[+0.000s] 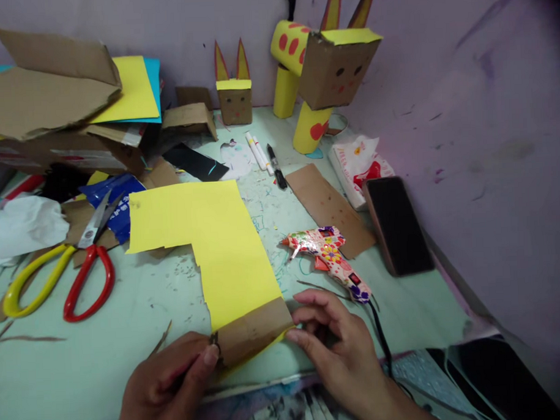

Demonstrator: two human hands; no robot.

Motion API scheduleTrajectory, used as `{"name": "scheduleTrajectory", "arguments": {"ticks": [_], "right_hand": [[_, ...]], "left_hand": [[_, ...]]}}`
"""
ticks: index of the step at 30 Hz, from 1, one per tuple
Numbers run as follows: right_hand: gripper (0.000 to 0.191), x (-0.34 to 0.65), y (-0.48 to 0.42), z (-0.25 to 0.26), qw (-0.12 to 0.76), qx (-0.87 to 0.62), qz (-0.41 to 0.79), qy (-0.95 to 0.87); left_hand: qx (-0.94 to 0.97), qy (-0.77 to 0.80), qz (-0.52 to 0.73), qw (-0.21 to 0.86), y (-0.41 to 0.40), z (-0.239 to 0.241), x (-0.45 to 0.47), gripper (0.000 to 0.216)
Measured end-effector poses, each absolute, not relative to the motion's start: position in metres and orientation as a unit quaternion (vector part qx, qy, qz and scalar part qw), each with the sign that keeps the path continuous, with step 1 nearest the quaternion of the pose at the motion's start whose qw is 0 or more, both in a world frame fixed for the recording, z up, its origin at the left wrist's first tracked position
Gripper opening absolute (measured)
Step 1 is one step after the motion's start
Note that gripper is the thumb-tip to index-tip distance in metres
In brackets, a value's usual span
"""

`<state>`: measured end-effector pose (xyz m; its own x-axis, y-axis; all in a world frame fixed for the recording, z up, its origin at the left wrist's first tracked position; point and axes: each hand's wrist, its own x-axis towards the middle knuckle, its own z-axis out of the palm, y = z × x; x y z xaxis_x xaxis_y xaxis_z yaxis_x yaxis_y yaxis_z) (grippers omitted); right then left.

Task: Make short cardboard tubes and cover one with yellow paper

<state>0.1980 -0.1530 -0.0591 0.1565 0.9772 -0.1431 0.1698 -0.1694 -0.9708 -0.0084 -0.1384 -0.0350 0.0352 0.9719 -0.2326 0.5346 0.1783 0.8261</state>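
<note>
An L-shaped sheet of yellow paper (pixel 230 242) lies flat in front of me. Across its near end sits a brown cardboard strip (pixel 252 330), and a yellow edge shows below the strip. My left hand (pixel 175 376) pinches the strip's left end between thumb and fingers. At the right end, my right hand (pixel 337 343) has its thumb and fingertips closed on the strip and the paper edge. To the right of the paper, a flower-patterned glue gun (pixel 330 251) lies on its side, its nozzle pointing left.
Scissors (pixel 90 241) with red and yellow handles lie at left. A phone (pixel 397 224) leans on a tissue pack (pixel 358 164) at right. Cardboard animal figures (pixel 339 70) stand at the back, near markers (pixel 259 152). Stacked cardboard (pixel 46 102) fills the back left. The glue gun's cord (pixel 380 335) runs off the near edge.
</note>
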Motion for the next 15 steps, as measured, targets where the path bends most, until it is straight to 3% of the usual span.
{"name": "scheduleTrajectory", "arguments": {"ticks": [6, 12, 15], "right_hand": [[0.026, 0.199, -0.154, -0.06, 0.443, -0.63, 0.456, -0.446], [0.028, 0.201, -0.155, -0.062, 0.437, -0.623, 0.426, -0.49], [0.027, 0.202, -0.156, -0.061, 0.426, -0.615, 0.412, -0.52]], "left_hand": [[0.557, 0.679, 0.284, 0.385, -0.143, -0.027, -0.014, 0.037], [0.746, 0.559, 0.304, 0.199, -0.156, -0.033, -0.025, 0.017], [0.794, 0.517, 0.255, 0.194, -0.155, -0.036, -0.022, 0.007]]}}
